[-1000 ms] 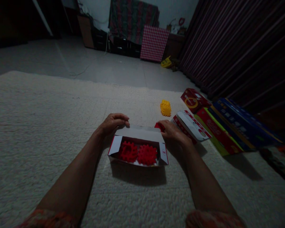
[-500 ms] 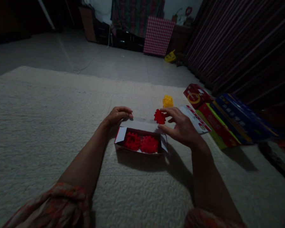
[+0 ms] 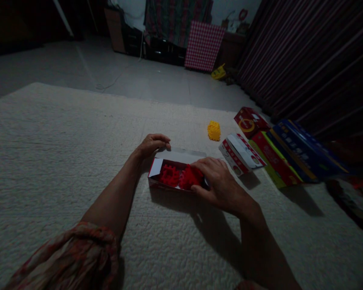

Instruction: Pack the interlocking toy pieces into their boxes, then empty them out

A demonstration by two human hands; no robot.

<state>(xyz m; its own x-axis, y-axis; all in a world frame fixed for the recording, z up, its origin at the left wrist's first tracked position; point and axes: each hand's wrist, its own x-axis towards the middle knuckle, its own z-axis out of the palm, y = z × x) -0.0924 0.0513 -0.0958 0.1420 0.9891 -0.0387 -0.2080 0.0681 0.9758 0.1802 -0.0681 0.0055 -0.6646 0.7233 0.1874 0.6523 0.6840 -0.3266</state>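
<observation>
An open box (image 3: 172,190) with its lid flap folded back stands on the pale quilted mat. Inside it lie red toothed pieces (image 3: 169,176). My right hand (image 3: 216,179) reaches over the box's right end, thumb and fingers closed round a red toothed piece (image 3: 193,176) at the top of the contents. At the raised flap's left corner is my left hand (image 3: 153,146), its fingers curled together against the cardboard; what they grip is hard to make out. Beyond the box sits a yellow toothed piece (image 3: 214,131) on the mat.
To the right stand a white and red box (image 3: 240,155), a dark red box (image 3: 249,122), a red and green box (image 3: 275,161) and a large blue box (image 3: 305,151). A dark striped curtain (image 3: 296,56) hangs behind them.
My right hand has moved down and left with the red piece, from above the flap into the box's right side. The white and red box shows more fully. My left hand has barely moved.
</observation>
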